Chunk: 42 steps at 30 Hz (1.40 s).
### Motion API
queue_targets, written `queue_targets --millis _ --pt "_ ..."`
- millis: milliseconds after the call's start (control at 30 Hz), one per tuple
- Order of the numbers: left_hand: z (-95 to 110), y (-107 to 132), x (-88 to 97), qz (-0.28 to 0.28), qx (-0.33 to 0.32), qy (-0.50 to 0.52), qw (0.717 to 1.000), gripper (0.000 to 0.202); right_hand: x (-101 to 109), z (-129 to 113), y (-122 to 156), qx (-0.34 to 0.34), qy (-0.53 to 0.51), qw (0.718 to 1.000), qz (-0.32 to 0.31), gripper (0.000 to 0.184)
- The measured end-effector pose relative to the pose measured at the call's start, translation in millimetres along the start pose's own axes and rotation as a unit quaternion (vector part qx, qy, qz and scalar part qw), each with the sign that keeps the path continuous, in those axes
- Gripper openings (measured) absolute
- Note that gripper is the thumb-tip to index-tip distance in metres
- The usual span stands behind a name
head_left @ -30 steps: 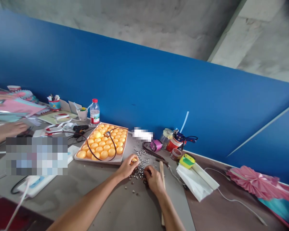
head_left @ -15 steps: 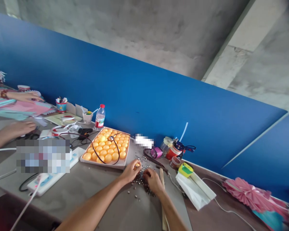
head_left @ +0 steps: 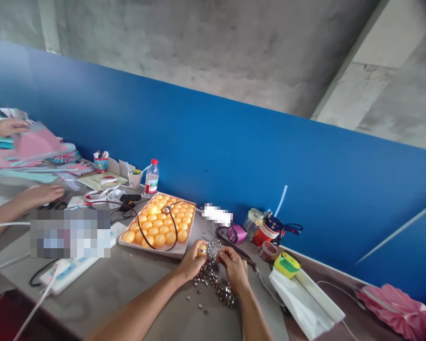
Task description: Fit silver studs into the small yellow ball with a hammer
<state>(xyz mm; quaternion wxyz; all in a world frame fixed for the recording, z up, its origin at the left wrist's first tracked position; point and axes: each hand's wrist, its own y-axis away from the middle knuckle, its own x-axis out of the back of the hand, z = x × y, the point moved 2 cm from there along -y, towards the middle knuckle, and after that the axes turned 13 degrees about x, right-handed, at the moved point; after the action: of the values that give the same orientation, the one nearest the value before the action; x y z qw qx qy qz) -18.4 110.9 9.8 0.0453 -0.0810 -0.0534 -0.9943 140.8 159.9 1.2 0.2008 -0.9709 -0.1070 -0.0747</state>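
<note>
Most of the view: a blue partition [head_left: 234,156] behind a long grey table [head_left: 135,289]. Far along it to the left, a co-worker's hand [head_left: 44,193] flat on the tabletop, well apart from the work. Nearer, a white power strip [head_left: 69,270] and a tray of orange balls [head_left: 156,226], with a black cord [head_left: 141,233] looped across it. To the right, folded white paper [head_left: 305,300] near the right forearm. Smaller still: a water bottle [head_left: 151,176] behind the tray, and a red-labelled jar [head_left: 264,233] and purple tape dispenser [head_left: 237,233] against the partition.

Left hand [head_left: 190,263]: fingers curled, thumb and fingertips closed on a single orange ball [head_left: 201,251], held just above the tabletop beside the tray's near corner. Right hand [head_left: 236,267]: fingers bent and drawn together close to that ball; impossible to say if anything sits between them. Below and between both hands, a loose heap of small silver beads [head_left: 213,278], with a few strays nearer the table edge.

Probably very light, hollow and thin-walled, that ball: smooth, apt to roll away or dent under a hard squeeze. Best gripped gently around its widest part. Likely slippery and easily scattered, those beads. Best lifted singly by fingertip. Closest obstacles: tray rim and cord on the left, white paper on the right.
</note>
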Motion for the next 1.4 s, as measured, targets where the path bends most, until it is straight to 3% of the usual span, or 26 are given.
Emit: queue_targets --millis 100,333,533,767,900,1133,1400 --pt "-2 -3 1.6 0.027 -0.013 0.010 1.000 0.038 3 4 1 -0.006 -0.052 0.999 -0.002 0.015" --pt "-5 -7 -0.7 0.017 -0.023 0.019 0.999 0.041 -1 -13 -2 -0.023 -0.153 0.988 -0.002 0.018" --pt "-6 -8 -2.4 0.038 -0.019 0.030 0.999 0.049 -1 -16 0 -0.007 -0.167 0.986 -0.010 0.015" --pt "21 -12 -14.7 0.036 -0.070 -0.031 0.996 0.036 1 -18 2 0.006 -0.195 0.981 0.014 0.017" --pt "31 -20 -23.4 0.016 -0.060 0.003 0.998 0.040 4 -14 0 0.007 -0.213 0.977 0.020 0.017" --pt "11 -33 -31.3 -0.001 -0.043 0.073 0.996 0.043 4 -4 -6 -0.030 -0.253 0.966 0.045 0.018" --pt "3 -35 -28.8 -0.007 -0.041 0.094 0.995 0.043 2 -2 -7 -0.048 -0.184 0.980 0.050 0.016"
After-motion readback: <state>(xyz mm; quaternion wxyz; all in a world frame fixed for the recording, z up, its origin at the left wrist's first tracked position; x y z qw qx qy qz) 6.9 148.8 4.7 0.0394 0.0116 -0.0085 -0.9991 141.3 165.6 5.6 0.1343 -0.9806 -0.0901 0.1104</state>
